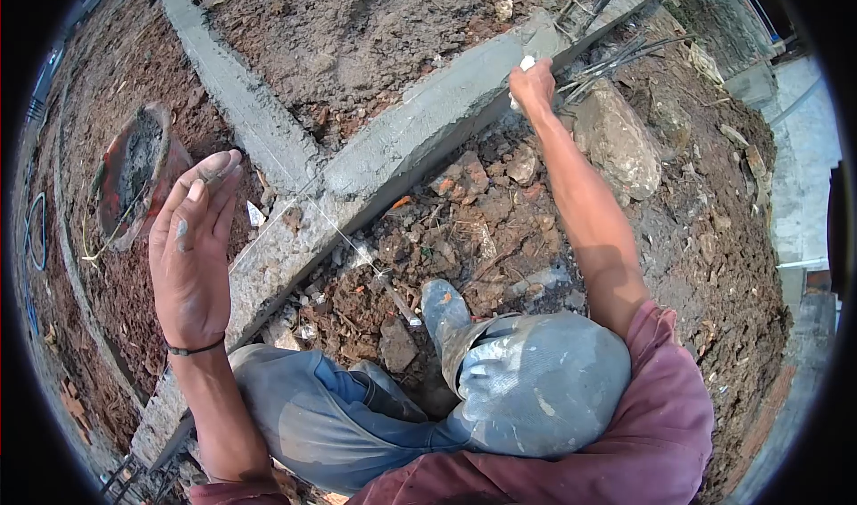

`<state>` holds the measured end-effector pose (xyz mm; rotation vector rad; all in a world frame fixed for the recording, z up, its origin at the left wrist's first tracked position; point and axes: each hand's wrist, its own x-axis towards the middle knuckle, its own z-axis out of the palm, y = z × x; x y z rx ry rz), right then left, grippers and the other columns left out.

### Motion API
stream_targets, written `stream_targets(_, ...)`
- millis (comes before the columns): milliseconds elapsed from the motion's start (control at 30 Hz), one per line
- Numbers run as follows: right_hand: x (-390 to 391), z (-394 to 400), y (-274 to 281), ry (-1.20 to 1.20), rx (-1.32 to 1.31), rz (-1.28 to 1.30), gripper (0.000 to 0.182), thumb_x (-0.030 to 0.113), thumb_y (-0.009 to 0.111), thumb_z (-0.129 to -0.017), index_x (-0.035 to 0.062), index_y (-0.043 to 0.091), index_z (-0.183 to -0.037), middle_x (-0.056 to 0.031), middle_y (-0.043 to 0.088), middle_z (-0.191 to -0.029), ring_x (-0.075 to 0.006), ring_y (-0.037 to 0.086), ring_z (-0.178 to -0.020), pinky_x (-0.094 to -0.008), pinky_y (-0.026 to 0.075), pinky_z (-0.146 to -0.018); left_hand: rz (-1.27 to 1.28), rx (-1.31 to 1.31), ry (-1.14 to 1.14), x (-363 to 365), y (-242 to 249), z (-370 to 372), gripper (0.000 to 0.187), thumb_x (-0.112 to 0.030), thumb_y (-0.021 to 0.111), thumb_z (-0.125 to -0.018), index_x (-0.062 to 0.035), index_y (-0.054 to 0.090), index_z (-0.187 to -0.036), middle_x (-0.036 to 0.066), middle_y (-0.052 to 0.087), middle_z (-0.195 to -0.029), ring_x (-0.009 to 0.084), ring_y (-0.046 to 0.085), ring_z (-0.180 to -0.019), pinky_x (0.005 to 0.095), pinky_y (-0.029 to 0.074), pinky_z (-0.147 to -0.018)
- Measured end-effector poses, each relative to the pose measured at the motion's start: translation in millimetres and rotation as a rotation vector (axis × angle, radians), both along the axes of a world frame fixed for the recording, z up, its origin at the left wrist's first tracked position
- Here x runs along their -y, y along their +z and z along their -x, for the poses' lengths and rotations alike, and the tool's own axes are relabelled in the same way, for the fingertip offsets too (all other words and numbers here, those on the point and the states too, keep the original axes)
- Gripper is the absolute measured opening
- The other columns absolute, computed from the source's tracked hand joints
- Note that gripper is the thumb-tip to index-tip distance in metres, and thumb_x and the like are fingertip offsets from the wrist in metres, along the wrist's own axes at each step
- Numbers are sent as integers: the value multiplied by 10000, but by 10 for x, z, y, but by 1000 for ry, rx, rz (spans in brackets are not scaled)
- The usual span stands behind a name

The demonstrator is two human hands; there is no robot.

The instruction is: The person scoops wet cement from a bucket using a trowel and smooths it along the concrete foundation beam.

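My left hand [192, 246] is raised at the left with its fingers stretched up, grey smears on them and nothing held. Behind it stands a bucket [165, 143] with grey mortar inside. Out at the upper right, my right hand [533, 87] is closed round a small white object [528, 62], whose shape is mostly hidden by the fingers. That hand is at the side of the concrete beam [420, 130], near its far end. Smooth grey mortar covers the beam's upper stretch; its lower stretch [277, 246] is rough. Thin string lines cross at the beam's corner.
A second beam [228, 81] runs to the upper left. Rebar [589, 0] rises at the beam's far end, with loose bars [616, 66] beside it. A large rock [618, 139] lies below my right hand. Near my boot [444, 307], a stake [399, 300] holds string.
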<state>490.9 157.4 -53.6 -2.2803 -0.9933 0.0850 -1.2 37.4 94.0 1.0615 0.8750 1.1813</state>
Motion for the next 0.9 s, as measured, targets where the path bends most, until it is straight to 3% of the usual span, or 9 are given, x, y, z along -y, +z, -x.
stream_targets(67, 7, -81, -160, 32, 37, 89, 451, 182, 635, -841, -110, 447, -1129, -388, 638, -1087, -507, 647, -1031, -516, 504, -931, -17, 14, -15, -18, -31, 0, 481, -292, 591, -1019, 81, 554, -1322, 213, 582, -1358, 303, 505, -1351, 421, 331, -1189)
stream_targets(167, 136, -315, -213, 119, 170, -113, 459, 207, 629, -863, -103, 437, -1141, -384, 657, -973, -529, 647, -961, -540, 498, -902, -15, 22, -15, 19, -37, 49, 465, -279, 581, -1024, 82, 559, -1316, 213, 583, -1356, 300, 509, -1346, 419, 333, -1188)
stream_targets(267, 204, -845, -352, 132, 189, -27, 396, 258, 614, -890, -67, 527, -1101, -329, 683, -1001, -516, 657, -938, -507, 517, -858, -31, 42, 9, 15, -20, 104, 454, -267, 575, -1027, 86, 561, -1311, 211, 587, -1352, 296, 516, -1340, 413, 336, -1186)
stream_targets(367, 392, -957, -96, 194, 97, 171, 357, 304, 610, -921, -38, 595, -1023, -243, 706, -906, -424, 693, -762, -484, 544, -720, -39, 47, 38, 31, 13, 93, 450, -262, 575, -1025, 86, 563, -1309, 205, 594, -1347, 286, 522, -1333, 406, 341, -1182)
stream_targets(433, 474, -940, 62, 191, -319, 304, 346, 321, 596, -956, -23, 618, -976, -158, 659, -761, -281, 639, -566, -428, 515, -521, -37, 35, 17, 20, 19, 63, 445, -264, 580, -1020, 70, 569, -1314, 188, 603, -1345, 263, 539, -1308, 395, 359, -1165)
stream_targets(567, 321, -1051, 136, 212, -559, 376, 288, 276, 559, -987, -4, 623, -990, -101, 592, -707, -188, 558, -484, -340, 445, -386, -6, 33, 16, 10, -15, 17, 440, -264, 582, -1018, 59, 572, -1316, 173, 609, -1340, 251, 546, -1297, 390, 369, -1154)
stream_targets(733, 420, -777, 63, 317, -604, 422, 273, 277, 554, -984, 15, 631, -996, -107, 608, -721, -181, 551, -476, -336, 444, -389, -4, -1, 19, -4, -37, 47, 513, -330, 598, -1009, 65, 555, -1334, 205, 580, -1381, 285, 522, -1337, 404, 340, -1181)
stream_targets(800, 644, -541, 78, 389, -539, 476, 285, 289, 566, -973, 15, 643, -966, -121, 628, -749, -219, 599, -577, -381, 486, -500, 6, -14, 42, -22, -37, 30, 505, -323, 605, -1007, 63, 559, -1329, 198, 587, -1374, 276, 528, -1328, 399, 347, -1176)
stream_targets(900, 911, -272, 95, 556, -146, 337, 343, 331, 591, -946, -2, 667, -976, -144, 675, -841, -275, 651, -831, -424, 478, -788, 25, -2, 62, -19, -52, 5, 441, -264, 616, -1002, 52, 575, -1307, 167, 612, -1338, 238, 553, -1285, 380, 377, -1149)
